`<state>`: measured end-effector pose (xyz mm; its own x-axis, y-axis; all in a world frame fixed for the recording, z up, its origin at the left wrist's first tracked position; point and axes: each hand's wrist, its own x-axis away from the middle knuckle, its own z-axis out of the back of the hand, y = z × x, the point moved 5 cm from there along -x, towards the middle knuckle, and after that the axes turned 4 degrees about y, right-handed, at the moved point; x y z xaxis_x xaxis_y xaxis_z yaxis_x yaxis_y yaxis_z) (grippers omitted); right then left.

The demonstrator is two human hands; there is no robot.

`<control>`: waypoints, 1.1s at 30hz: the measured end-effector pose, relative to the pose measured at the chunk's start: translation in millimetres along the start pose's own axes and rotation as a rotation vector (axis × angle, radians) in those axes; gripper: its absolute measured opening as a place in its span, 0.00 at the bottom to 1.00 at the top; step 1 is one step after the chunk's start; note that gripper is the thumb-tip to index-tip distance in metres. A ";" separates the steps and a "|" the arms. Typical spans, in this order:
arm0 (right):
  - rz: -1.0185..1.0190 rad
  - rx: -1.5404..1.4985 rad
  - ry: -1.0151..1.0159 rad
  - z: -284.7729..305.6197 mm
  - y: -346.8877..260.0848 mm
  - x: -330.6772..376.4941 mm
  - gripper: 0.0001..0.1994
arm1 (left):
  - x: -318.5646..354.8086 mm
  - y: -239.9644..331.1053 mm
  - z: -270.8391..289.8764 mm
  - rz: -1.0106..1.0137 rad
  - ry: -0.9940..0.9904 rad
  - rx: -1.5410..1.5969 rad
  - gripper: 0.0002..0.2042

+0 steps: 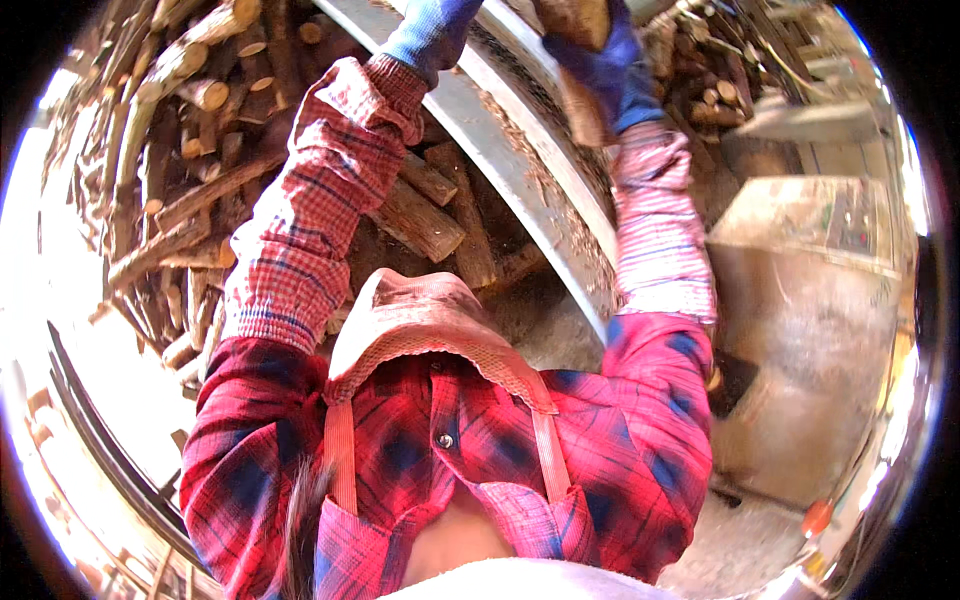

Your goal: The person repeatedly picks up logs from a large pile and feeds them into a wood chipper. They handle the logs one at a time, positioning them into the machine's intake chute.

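- Blue gloves on both hands, both raised to the top edge of the head view.
- Right hand [600, 60] is clamped round a chunk of wood [578, 18], held high over the grey metal rim [470, 125].
- Left hand [432, 30] sits at the upper end of that rim; its fingers are cut off, so I cannot tell its grip.
- Cut logs [420, 215] lie piled below the left sleeve, more sticks [175, 120] stacked further left.
- Brown box [815, 215] stands well off to the right.

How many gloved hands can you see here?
2. The left hand in a blue glove is at the top edge; the right hand, also blue-gloved, grips a piece of wood beside it.
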<state>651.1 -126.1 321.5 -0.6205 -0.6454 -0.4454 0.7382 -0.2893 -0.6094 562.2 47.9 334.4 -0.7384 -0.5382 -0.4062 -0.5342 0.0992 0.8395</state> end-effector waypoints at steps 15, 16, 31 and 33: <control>0.095 0.688 -0.193 -42.1 89.4 85.7 0.46 | 486.9 -116.1 403.1 1.012 0.855 -0.673 0.18; 0.254 0.498 -0.072 -68.7 50.1 86.1 0.44 | 524.1 -118.0 406.0 1.089 0.850 -0.579 0.16; -0.757 0.467 -1.027 -565.6 340.1 281.2 0.61 | 713.4 -170.1 279.4 1.334 1.448 -0.095 0.22; -0.678 0.536 -0.970 -580.4 402.5 284.9 0.63 | 769.0 -175.8 289.9 1.476 1.562 0.057 0.18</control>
<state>617.9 -16.2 -431.4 -0.6327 -0.4400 0.6372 0.5075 -0.8571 -0.0879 -31.0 -140.8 -230.2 0.3195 -0.1316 0.9384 -0.0684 0.9845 0.1613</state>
